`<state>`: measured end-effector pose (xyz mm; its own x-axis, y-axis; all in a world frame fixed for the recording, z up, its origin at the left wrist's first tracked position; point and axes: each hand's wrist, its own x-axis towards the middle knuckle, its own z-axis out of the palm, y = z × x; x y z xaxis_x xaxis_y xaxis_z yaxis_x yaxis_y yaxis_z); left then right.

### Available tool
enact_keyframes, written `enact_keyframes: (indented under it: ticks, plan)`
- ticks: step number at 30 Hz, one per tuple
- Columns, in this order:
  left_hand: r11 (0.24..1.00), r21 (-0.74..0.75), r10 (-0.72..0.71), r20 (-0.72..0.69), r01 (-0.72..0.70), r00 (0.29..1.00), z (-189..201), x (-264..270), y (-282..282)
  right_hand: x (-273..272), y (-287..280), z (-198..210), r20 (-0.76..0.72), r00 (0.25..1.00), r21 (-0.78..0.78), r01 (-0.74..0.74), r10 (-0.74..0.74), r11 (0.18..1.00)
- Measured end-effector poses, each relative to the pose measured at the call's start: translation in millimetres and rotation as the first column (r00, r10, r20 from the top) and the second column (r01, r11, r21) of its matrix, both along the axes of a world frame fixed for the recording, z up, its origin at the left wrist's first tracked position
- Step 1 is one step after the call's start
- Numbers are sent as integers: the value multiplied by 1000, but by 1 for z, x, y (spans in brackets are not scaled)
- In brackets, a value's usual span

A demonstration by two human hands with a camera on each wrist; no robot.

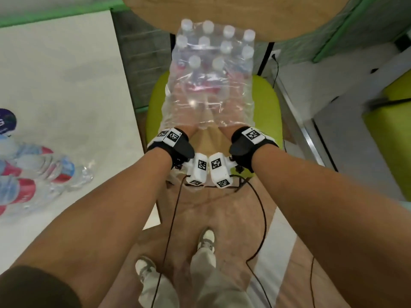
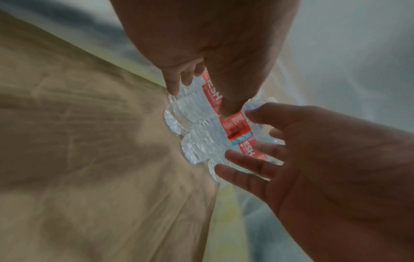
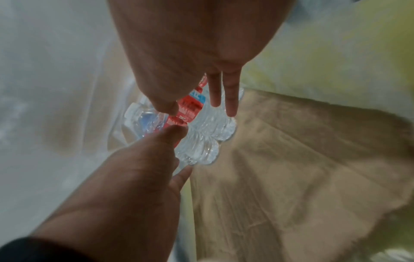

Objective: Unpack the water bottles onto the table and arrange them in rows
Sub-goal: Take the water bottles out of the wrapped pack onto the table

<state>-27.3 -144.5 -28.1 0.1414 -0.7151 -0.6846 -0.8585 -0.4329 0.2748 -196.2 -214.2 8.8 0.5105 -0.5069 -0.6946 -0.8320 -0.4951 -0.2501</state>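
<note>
A shrink-wrapped pack of water bottles [image 1: 211, 70] with white caps lies on a green chair seat [image 1: 268, 96], its near end torn open. Both hands reach inside the loose clear wrap. My left hand [image 2: 201, 99] grips a clear bottle with a red label [image 2: 210, 92], thumb over the label and fingers on the far side. My right hand [image 3: 197, 108] has straight, spread fingers touching the neighbouring bottles [image 3: 208, 127]. In the head view the wrap blurs both hands, and only the wrists with tagged bands show.
A white table [image 1: 66, 74] stands to the left, with several unpacked bottles [image 1: 33, 172] lying at its near left and a crumpled wrap [image 1: 85, 172]. A round wooden table [image 1: 222, 10] is behind the chair. Brown cardboard [image 2: 89, 141] lies under the pack. Cables trail to the floor.
</note>
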Motion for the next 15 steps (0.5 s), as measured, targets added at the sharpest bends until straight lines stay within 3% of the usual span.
enact_keyframes:
  ticks: [6,15]
  plan:
    - [991,-83,-98,97,106,991,0,11,-20,12,-19,9,-27,1000,-70,7,-9,997]
    - [998,-65,18,46,-15,999,-47,23,-19,19,-22,-3,-105,994,-116,2,-15,993]
